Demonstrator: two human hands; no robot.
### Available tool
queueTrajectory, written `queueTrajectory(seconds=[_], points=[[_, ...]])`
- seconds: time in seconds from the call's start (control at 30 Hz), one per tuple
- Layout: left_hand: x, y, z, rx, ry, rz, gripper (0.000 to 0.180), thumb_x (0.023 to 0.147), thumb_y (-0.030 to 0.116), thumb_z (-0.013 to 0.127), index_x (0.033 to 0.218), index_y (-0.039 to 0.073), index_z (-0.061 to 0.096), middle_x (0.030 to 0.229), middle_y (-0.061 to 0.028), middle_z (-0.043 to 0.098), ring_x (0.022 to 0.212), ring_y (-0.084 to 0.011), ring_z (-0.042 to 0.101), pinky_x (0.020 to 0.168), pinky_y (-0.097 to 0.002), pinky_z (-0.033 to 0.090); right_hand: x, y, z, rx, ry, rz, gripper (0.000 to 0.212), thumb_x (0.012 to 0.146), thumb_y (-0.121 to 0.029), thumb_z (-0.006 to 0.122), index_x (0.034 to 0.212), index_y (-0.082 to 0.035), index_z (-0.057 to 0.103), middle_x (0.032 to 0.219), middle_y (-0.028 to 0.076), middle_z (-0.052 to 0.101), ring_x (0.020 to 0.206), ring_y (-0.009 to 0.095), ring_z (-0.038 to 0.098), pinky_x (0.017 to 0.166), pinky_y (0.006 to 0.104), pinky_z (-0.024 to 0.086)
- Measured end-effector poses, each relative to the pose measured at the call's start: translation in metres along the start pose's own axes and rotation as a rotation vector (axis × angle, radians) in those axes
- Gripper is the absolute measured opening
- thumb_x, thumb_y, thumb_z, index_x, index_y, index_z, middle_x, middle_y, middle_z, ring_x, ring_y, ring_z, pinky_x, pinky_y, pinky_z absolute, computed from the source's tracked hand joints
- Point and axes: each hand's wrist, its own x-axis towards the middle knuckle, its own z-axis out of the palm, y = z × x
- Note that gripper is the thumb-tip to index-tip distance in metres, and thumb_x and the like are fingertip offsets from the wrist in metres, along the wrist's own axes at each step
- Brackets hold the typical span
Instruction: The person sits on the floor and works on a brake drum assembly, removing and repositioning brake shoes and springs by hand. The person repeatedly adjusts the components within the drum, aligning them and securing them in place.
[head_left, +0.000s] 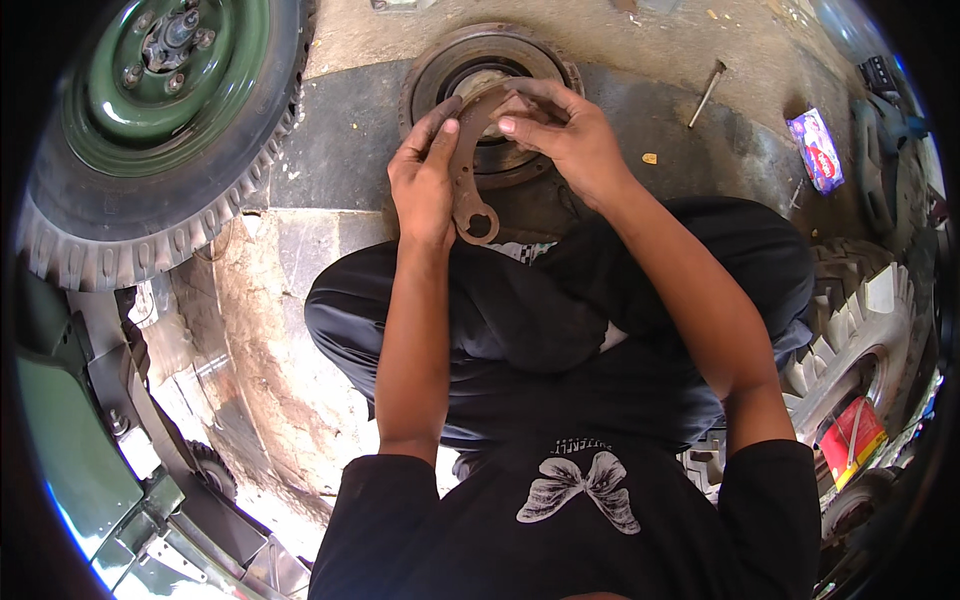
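Hands: two, apart; clock centred on the piece held, twelve being straight ahead. Left hand (425, 180), at nine: thumb and fingers clamped on a curved metal plate (466, 165). Right hand (580, 145), near three: pinching a folded brown scrap (513, 108) at the plate's upper end.

Progress, my judgement: surface work under way; the plate is in hand, fitted to nothing. Left: its face looks unfinished; how much, I cannot tell from here.

Plate: crescent arm, dull brown, small holes along it, ring end at six; raised before a round metal disc (425, 75) at twelve. Bolt (706, 97): loose, between two and three.
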Motion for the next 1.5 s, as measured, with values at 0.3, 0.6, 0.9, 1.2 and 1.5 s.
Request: queueTrajectory(seconds=[0.3, 0.6, 0.9, 1.2, 1.5], points=[[-0.006, 0.004, 0.001, 0.049, -0.094, 0.019, 0.025, 0.102, 0.011, 0.071, 0.122, -0.004, 0.074, 0.115, -0.0093, 0.075, 0.105, -0.0146, 0.068, 0.095, -0.0284, 0.053, 0.001, 0.005, 0.004, 0.232, -0.033, 0.136, 0.040, 0.098, -0.015, 0.078, 0.132, 0.001, 0.064, 0.108, 0.007, 0.073, 0.094, 0.014, 0.069, 0.082, 0.0298, 0.058], [-0.004, -0.004, -0.004, 0.096, -0.113, 0.005, 0.022, 0.097, 0.008, 0.077, 0.115, -0.005, 0.075, 0.112, -0.0091, 0.076, 0.103, -0.0144, 0.068, 0.094, -0.0281, 0.053, 0.001, 0.000, 0.004, 0.122, -0.107, 0.044, 0.028, 0.099, -0.016, 0.078, 0.119, 0.001, 0.070, 0.099, 0.006, 0.073, 0.086, 0.011, 0.068, 0.080, 0.0278, 0.057], [-0.005, 0.000, 0.000, 0.105, -0.094, 0.023, 0.023, 0.098, 0.008, 0.076, 0.117, -0.005, 0.074, 0.112, -0.0096, 0.076, 0.102, -0.0139, 0.068, 0.093, -0.0276, 0.053, 0.007, 0.013, 0.001, -0.008, -0.126, -0.094, 0.029, 0.100, -0.022, 0.075, 0.112, 0.004, 0.076, 0.097, 0.002, 0.075, 0.087, 0.010, 0.066, 0.082, 0.0271, 0.055], [-0.005, 0.001, -0.001, -0.039, -0.051, -0.056, 0.020, 0.095, 0.007, 0.079, 0.111, -0.004, 0.076, 0.108, -0.0092, 0.076, 0.098, -0.0137, 0.069, 0.090, -0.0269, 0.054, 0.003, -0.002, -0.001, -0.033, -0.147, -0.050, 0.030, 0.101, -0.022, 0.074, 0.119, 0.001, 0.078, 0.106, 0.006, 0.077, 0.094, 0.011, 0.068, 0.086, 0.0269, 0.054], [-0.007, -0.003, 0.002, 0.139, -0.043, 0.048, 0.021, 0.093, 0.008, 0.082, 0.109, -0.004, 0.078, 0.108, -0.0084, 0.077, 0.100, -0.0139, 0.069, 0.092, -0.0277, 0.054, 0.007, -0.003, -0.004, -0.043, 0.027, 0.020, 0.034, 0.092, -0.027, 0.084, 0.113, 0.000, 0.079, 0.099, 0.005, 0.078, 0.085, 0.009, 0.069, 0.075, 0.0253, 0.055]])
